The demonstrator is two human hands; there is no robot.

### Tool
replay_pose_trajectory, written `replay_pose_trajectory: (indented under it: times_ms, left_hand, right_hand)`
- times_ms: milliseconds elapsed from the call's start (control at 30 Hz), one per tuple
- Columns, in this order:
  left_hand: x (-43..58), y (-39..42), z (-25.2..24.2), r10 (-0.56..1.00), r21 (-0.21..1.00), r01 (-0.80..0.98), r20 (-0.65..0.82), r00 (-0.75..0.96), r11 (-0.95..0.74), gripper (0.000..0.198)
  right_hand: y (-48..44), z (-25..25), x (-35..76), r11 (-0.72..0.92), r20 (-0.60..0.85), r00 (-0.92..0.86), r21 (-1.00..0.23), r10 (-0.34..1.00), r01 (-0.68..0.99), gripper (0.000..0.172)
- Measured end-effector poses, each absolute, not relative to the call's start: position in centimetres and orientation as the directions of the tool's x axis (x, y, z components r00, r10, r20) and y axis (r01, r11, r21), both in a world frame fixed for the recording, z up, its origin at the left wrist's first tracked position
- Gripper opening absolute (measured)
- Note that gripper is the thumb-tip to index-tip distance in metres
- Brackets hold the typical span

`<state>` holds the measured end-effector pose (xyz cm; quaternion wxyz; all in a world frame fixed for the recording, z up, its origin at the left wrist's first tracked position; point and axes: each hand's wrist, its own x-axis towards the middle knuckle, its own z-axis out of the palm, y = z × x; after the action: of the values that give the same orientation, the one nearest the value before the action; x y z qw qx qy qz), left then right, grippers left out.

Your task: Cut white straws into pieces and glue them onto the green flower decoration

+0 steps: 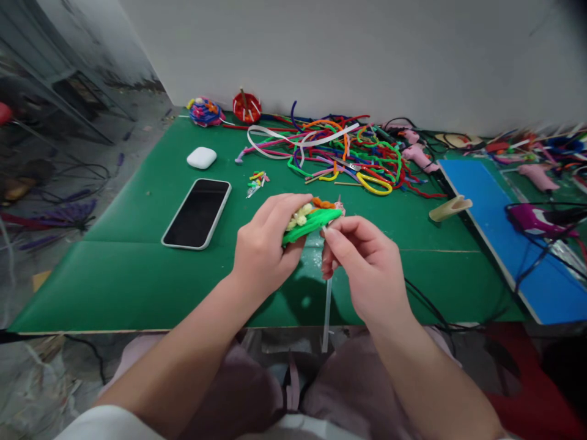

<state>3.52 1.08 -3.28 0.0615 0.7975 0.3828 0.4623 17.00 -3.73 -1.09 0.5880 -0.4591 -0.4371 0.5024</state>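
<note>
While the person sits at the green tabletop (137,281), the left hand (266,238) grasps a bright green fuzzy piece (312,225) with cream tufts and an orange strand on its far side. From where I stand, that piece is held up between both hands over the near middle of the tabletop. The right hand (373,263) has its thumb and forefinger pinched on a pale bit (324,230) at the piece's near edge, too small to make out. Just beside that hand, a translucent stick (327,311) hangs past the table edge; its upper end is hidden from me.

A dark-screened phone (197,214) lies left of the left hand, with a white case (202,158) beyond it. Farther back sprawls a tangle of coloured fuzzy stems (321,140), yellow-handled scissors (375,183) at its near side. To the right, a cut bamboo tube (450,209) overlaps a blue board (486,214).
</note>
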Motion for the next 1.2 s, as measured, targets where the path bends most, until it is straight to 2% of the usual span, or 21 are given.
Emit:
replay_pose_trajectory:
  times_ms: [1200]
  left_hand:
    - [3.52,0.96,-3.22,0.656,0.436,0.553,0.695,0.295,-0.710,0.043]
  right_hand:
    - [-3.75,-1.25,16.77,0.098,0.065,0.172,-0.977,0.983,-0.188,0.010]
